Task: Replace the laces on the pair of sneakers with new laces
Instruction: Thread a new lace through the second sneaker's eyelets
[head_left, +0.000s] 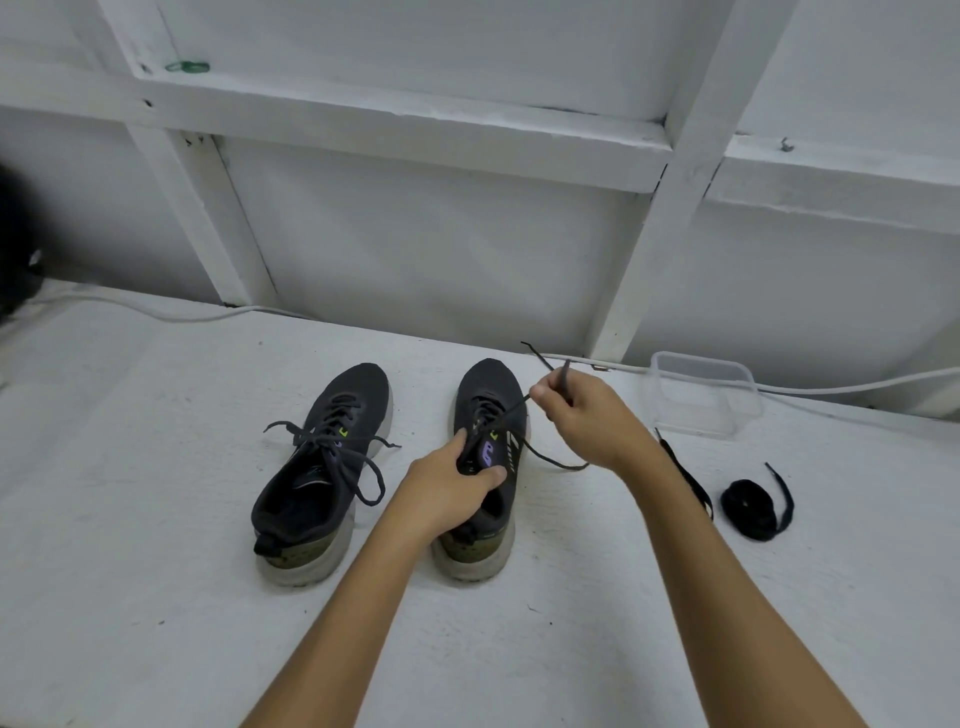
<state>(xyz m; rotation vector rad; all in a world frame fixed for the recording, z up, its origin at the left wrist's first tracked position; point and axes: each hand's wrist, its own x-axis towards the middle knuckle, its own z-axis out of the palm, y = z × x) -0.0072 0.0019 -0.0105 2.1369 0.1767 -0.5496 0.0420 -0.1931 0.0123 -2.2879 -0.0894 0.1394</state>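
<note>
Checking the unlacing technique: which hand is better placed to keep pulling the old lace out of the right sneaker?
Probably the right hand: it pinches the old lace, drawn taut, while the left hand grips the right sneaker.

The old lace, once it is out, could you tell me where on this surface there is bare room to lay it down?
Bare surface lies left of the left sneaker, and in front of both heels beside the forearms. The right is crowded: the clear container, a loose black lace and a coiled lace lie beyond the right hand.
</note>
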